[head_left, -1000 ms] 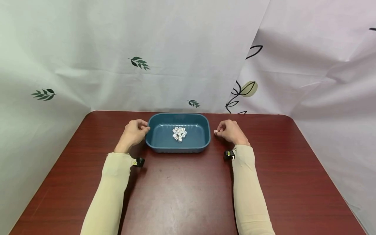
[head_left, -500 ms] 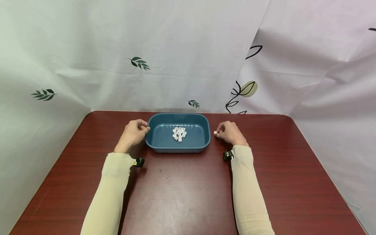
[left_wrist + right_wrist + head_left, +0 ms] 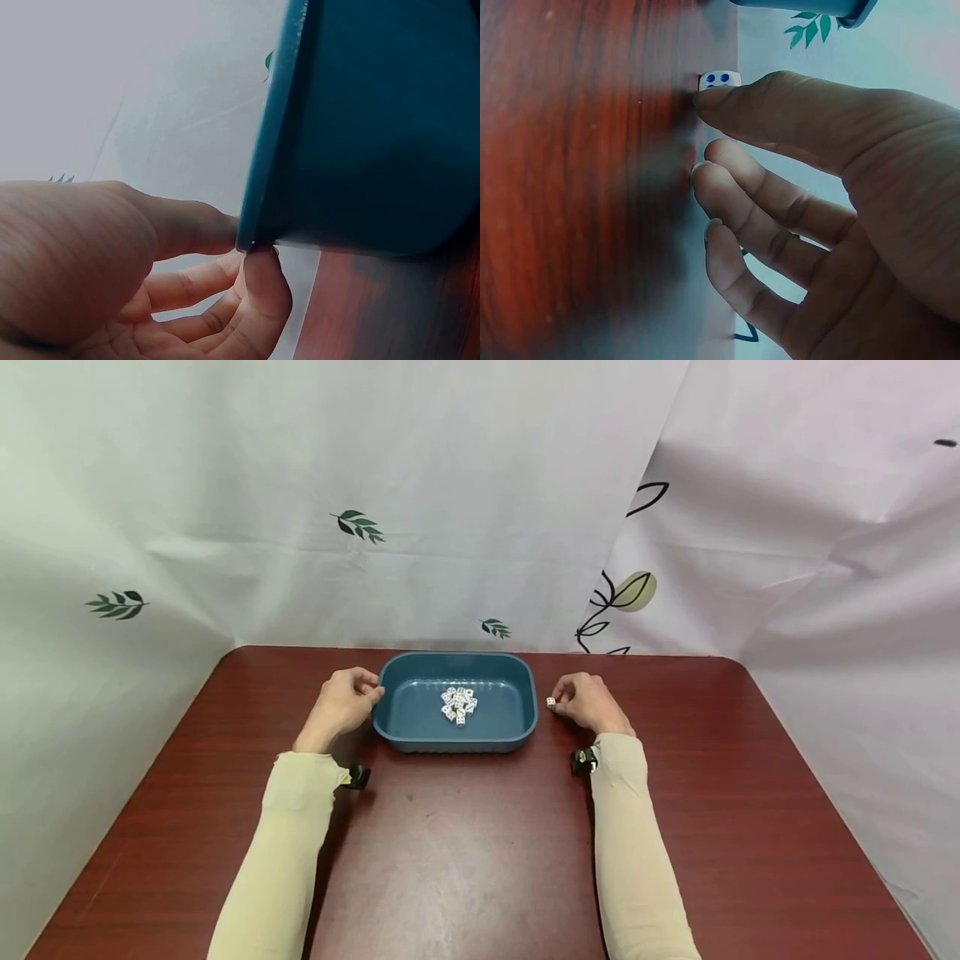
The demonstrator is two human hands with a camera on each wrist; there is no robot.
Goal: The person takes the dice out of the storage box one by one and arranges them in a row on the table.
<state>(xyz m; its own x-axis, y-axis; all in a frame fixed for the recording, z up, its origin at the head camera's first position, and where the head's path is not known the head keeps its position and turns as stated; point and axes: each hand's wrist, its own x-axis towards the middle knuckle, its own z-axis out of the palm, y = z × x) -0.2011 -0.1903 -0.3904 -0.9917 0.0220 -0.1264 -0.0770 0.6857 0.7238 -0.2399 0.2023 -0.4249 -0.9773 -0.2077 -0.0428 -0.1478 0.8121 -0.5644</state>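
Observation:
In the head view a blue rectangular plastic tray stands near the table's far edge. A small heap of white dice lies inside it. My left hand pinches the tray's left rim. The left wrist view has thumb and a fingertip on either side of that rim. To the right of the tray my right hand pinches a single white die at table level. In the right wrist view the die shows blue pips beyond the thumb, which partly hides it; the other fingers are bent.
The dark red-brown wooden table reaches back to a pale cloth backdrop with printed leaves. Black wrist cameras sit on the left wrist and on the right wrist.
My right hand and the die have shifted slightly toward me along the table. My left hand keeps its place on the tray rim. The head view has tilted a little.

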